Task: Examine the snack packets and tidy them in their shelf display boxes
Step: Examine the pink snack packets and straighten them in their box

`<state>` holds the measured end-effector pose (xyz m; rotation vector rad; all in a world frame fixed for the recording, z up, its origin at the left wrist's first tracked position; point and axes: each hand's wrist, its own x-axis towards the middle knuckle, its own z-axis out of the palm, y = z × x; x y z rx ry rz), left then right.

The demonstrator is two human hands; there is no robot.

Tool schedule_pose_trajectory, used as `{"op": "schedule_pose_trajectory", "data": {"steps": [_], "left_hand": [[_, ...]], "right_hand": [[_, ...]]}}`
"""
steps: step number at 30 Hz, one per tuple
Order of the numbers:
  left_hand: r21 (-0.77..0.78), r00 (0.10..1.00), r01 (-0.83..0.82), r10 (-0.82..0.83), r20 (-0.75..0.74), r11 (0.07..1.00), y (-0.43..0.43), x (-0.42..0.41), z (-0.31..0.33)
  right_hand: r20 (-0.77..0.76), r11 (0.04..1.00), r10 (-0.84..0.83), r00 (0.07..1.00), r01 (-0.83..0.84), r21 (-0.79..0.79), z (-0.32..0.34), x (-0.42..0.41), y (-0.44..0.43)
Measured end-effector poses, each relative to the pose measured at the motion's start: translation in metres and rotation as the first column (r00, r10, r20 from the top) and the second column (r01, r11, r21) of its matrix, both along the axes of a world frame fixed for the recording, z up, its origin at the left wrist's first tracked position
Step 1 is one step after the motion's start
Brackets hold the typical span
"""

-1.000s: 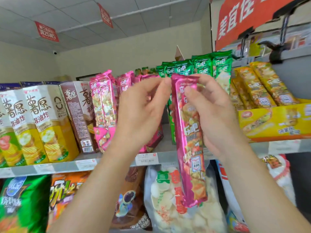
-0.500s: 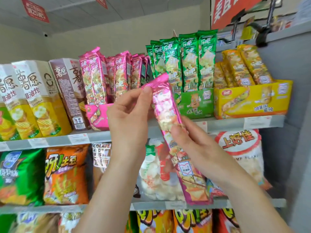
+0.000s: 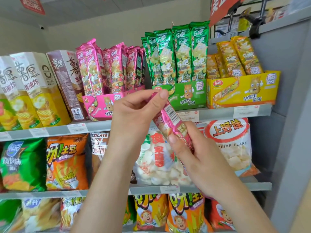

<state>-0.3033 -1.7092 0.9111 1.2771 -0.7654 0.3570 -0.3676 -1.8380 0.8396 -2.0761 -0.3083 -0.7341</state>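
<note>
Left hand: the left hand (image 3: 133, 113) pinches the upper end of the pink packet (image 3: 170, 117) between thumb and curled fingertips.
Right hand: the right hand (image 3: 193, 153) is wrapped round the packet's lower part, thumb on the front and fingers behind.
Held packet: tilted, with its barcode side facing the camera; it is in the air between both hands, in front of the shelf edge.
Behind the left hand: the pink display box (image 3: 101, 105) sits on the top shelf (image 3: 97, 126), with pink packets (image 3: 104, 68) standing upright in it.
Above the right hand: the green display box (image 3: 185, 95) holds upright green packets (image 3: 178, 54). Just beside it on the right, the yellow display box (image 3: 242, 91) holds leaning yellow packets (image 3: 235, 58).
Left of the hands: tall chip cartons (image 3: 33, 88) stand on the same shelf.
Shelf surface: grey, with white price labels (image 3: 77, 127) on its front edge.
Below the hands: a lower shelf (image 3: 259, 184) carries a shrimp flakes bag (image 3: 234, 143), an orange bag (image 3: 67, 163) and a green bag (image 3: 21, 165). More bags sit on the tier beneath.
Right of the hands: a grey side panel (image 3: 289, 115).
Room: a pale wall (image 3: 117, 31) and a light ceiling (image 3: 117, 5) show above the shelving, and a red sign (image 3: 32, 5) hangs there.
</note>
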Motion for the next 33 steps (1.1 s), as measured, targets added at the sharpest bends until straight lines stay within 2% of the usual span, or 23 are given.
{"op": "schedule_pose_trajectory", "data": {"steps": [2, 6, 9, 11, 15, 22, 28, 33], "left_hand": [[-0.045, 1.000, -0.024, 0.023, -0.020, 0.999, -0.001, -0.001, -0.002], [-0.144, 0.993, -0.087, 0.075, -0.088, 0.986, -0.001, -0.001, -0.004], [-0.260, 0.987, -0.105, 0.068, -0.147, 0.960, 0.005, 0.004, -0.002], [-0.251, 0.987, -0.099, 0.064, -0.146, 0.963, 0.006, 0.006, -0.004], [-0.132, 0.990, -0.069, 0.052, -0.133, 0.989, 0.001, 0.004, -0.007], [-0.045, 0.973, -0.078, 0.066, -0.221, 0.996, -0.001, -0.002, -0.007], [-0.043, 0.959, 0.063, -0.073, -0.275, 0.997, -0.016, -0.010, -0.024], [-0.029, 0.951, 0.120, -0.123, -0.284, 0.992, -0.018, -0.013, -0.032]], "right_hand": [[0.000, 1.000, 0.011, 1.000, -0.011, -0.020, -0.003, -0.003, 0.001], [-0.135, 0.961, 0.261, 0.956, -0.244, 0.127, -0.008, -0.011, -0.006], [-0.219, 0.928, 0.358, 0.908, -0.321, 0.189, -0.016, -0.020, -0.013], [-0.181, 0.933, 0.321, 0.929, -0.278, 0.227, -0.022, -0.023, -0.013], [-0.106, 0.938, 0.246, 0.964, -0.209, 0.277, -0.028, -0.025, -0.005], [-0.059, 0.952, 0.174, 0.983, -0.152, 0.266, -0.029, -0.028, -0.003], [-0.035, 0.964, 0.092, 0.995, -0.080, 0.255, -0.027, -0.028, -0.003], [-0.038, 0.966, 0.045, 0.998, -0.033, 0.255, -0.028, -0.029, -0.004]]}}
